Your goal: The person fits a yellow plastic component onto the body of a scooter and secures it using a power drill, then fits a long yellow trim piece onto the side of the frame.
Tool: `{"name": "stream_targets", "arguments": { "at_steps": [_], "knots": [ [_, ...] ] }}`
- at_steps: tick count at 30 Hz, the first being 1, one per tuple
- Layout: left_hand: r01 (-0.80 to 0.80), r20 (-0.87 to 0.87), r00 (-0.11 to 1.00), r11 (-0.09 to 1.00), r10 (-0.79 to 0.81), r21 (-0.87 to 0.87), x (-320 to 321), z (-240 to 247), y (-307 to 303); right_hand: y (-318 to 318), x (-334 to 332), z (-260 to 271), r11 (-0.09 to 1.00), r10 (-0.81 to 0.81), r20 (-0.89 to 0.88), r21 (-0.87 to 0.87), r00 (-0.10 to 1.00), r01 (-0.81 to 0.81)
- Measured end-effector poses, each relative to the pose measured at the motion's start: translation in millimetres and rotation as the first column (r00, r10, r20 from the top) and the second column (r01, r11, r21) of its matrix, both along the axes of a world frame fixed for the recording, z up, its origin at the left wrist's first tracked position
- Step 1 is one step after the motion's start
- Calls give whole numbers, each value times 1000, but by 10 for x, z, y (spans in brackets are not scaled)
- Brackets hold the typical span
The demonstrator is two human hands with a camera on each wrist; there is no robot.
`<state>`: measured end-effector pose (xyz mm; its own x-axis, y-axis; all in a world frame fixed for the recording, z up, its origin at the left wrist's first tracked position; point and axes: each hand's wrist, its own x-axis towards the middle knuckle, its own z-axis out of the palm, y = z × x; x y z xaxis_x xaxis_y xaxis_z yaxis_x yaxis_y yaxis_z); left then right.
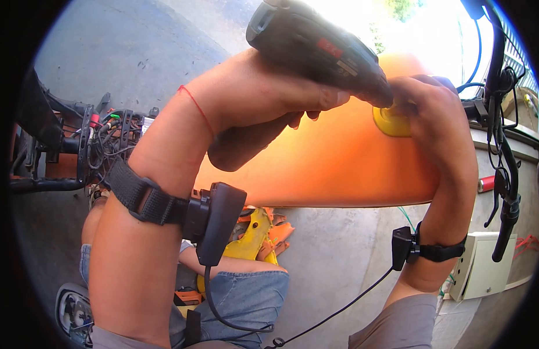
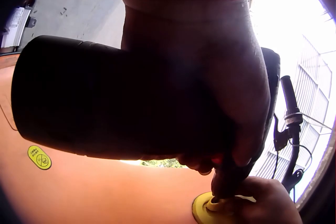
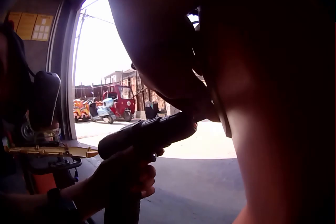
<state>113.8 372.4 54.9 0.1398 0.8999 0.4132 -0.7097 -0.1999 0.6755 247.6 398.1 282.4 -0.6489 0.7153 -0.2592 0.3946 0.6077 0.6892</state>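
Note:
My left hand (image 1: 275, 93) grips a dark cordless drill (image 1: 316, 49) by its handle, thumb along the side of the body. The drill's nose angles down to a round yellow piece (image 1: 390, 125) on a large glossy orange panel (image 1: 327, 168). Right beside the nose, my right hand (image 1: 435, 113) has its fingers curled at the yellow piece and seems to pinch it. The left wrist view shows a raised part on the yellow piece (image 2: 202, 208) under the drill tip. The bit is hidden by the fingers. In the right wrist view the drill (image 3: 152, 132) points at the right hand's fingertips.
Black handlebars (image 1: 505, 192) with cables stand at the right. A frame with loose wiring (image 1: 109, 136) is at the left. Below the panel lie yellow and orange plastic pieces (image 1: 252, 232). A pale metal box (image 1: 484, 264) sits on the floor, lower right.

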Motion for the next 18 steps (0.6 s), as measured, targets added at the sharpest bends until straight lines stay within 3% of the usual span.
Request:
{"name": "stream_targets", "arguments": {
  "at_steps": [14, 18],
  "knots": [
    [47, -26, 999, 999, -47, 15, -29, 7, -4, -3, -5, 2, 1000, -4, 4, -17, 1000, 4],
    [34, -37, 999, 999, -33, 20, -18, 13, 3, -9, -18, 33, 994, -36, 8, -100, 999, 37]
  ]
}}
